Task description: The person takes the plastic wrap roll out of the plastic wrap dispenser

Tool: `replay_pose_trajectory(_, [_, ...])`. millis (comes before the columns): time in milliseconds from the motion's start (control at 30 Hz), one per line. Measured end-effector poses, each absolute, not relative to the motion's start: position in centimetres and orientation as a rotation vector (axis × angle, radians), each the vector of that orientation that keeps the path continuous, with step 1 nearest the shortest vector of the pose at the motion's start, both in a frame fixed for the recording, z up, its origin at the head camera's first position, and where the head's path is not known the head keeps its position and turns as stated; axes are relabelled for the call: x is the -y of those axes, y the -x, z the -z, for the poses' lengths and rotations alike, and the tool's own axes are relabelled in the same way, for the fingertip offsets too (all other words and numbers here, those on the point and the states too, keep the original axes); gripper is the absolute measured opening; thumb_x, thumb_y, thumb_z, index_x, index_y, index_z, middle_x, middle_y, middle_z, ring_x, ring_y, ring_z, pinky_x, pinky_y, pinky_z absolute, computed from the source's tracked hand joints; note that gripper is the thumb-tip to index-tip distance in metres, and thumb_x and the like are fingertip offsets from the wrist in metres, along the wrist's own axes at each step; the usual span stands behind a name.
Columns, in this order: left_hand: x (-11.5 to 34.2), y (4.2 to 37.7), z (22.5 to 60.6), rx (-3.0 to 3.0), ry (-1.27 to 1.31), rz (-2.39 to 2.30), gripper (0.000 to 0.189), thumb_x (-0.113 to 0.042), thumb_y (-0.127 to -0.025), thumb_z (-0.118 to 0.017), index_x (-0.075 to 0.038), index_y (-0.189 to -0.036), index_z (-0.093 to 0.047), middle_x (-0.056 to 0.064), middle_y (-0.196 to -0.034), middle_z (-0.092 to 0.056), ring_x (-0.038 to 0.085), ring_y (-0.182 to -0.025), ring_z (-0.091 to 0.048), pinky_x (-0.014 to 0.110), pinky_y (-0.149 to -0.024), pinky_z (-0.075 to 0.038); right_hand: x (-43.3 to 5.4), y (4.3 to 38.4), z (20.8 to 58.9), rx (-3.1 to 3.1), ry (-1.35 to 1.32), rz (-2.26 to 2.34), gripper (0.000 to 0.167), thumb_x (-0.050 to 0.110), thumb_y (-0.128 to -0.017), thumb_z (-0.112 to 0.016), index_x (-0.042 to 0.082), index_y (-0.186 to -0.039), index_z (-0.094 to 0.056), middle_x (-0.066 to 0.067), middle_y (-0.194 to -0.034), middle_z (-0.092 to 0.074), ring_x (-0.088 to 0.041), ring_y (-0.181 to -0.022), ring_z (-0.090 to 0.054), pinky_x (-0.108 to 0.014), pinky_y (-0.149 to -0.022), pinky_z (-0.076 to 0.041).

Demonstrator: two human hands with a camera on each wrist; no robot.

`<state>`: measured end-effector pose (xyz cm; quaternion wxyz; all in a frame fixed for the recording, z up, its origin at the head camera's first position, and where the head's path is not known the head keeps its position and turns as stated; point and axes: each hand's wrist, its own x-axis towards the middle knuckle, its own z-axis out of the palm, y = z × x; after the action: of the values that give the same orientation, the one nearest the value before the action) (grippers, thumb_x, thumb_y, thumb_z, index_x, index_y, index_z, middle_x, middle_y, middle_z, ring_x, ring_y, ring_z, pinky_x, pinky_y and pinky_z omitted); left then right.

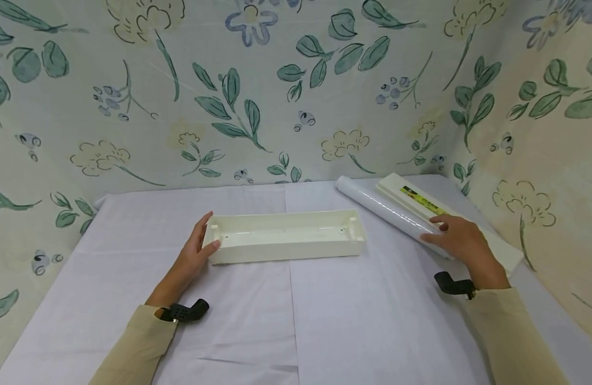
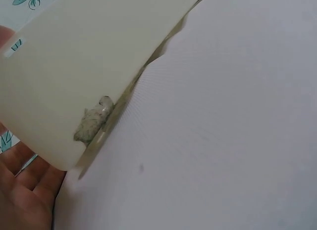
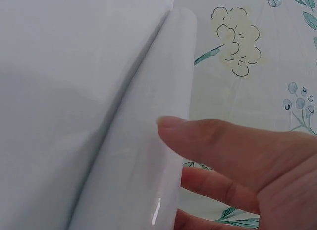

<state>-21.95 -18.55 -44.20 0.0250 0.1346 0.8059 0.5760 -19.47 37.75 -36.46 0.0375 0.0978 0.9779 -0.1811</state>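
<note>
A long, cream plastic box (image 1: 286, 252), likely the base of a cling film dispenser, lies open-topped on the table, its inside bare. My left hand (image 1: 192, 251) grips its left end, thumb over the near corner and fingers round the outside. In the left wrist view, the box's outer wall (image 2: 94, 56) tilts across the picture, with a pale greenish lump (image 2: 94, 122) low on it. A glossy white roll of cling film (image 1: 382, 208) slants across the right side. My right hand (image 1: 461, 243) holds it near its close end, thumb (image 3: 198, 136) over it and fingers partly hidden behind.
Against the roll's right side lies a long cream lid (image 1: 498, 248) with a yellow-green label (image 1: 423, 200). White cloth (image 1: 248, 321) with a seam covers the table. Floral curtains (image 1: 296, 96) rise at the back and sides. Each wrist carries a black camera (image 1: 452, 283).
</note>
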Motion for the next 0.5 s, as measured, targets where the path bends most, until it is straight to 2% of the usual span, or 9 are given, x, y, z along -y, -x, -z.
replay_pose_trajectory(267, [18.73,21.88,44.25,-2.489,-0.429,-1.798,0.074,-0.017,-0.098,-0.053,-0.029,-0.156,-0.007,0.013,-0.16,-0.01,0.03,-0.146,-0.006,0.053,-0.115,-0.009,-37.39,19.49,36.25,-3.021,-0.287,0.567,0.072,0.037,-0.084,-0.071,-0.002,-0.139,-0.045,-0.034,-0.125,-0.049,-0.046,-0.093,-0.052,-0.046,-0.063,-0.049])
replay_pose_trajectory(500, [18.61,21.8,44.13,-2.5,-0.442,-1.781,0.076,-0.019,-0.098,-0.053,-0.028,-0.156,-0.005,0.008,-0.161,-0.002,0.029,-0.147,0.0,0.054,-0.115,-0.005,-37.32,19.63,36.53,-3.056,-0.295,0.553,0.071,0.037,-0.085,-0.07,-0.001,-0.139,-0.044,-0.036,-0.127,-0.047,-0.045,-0.09,-0.053,-0.044,-0.062,-0.051])
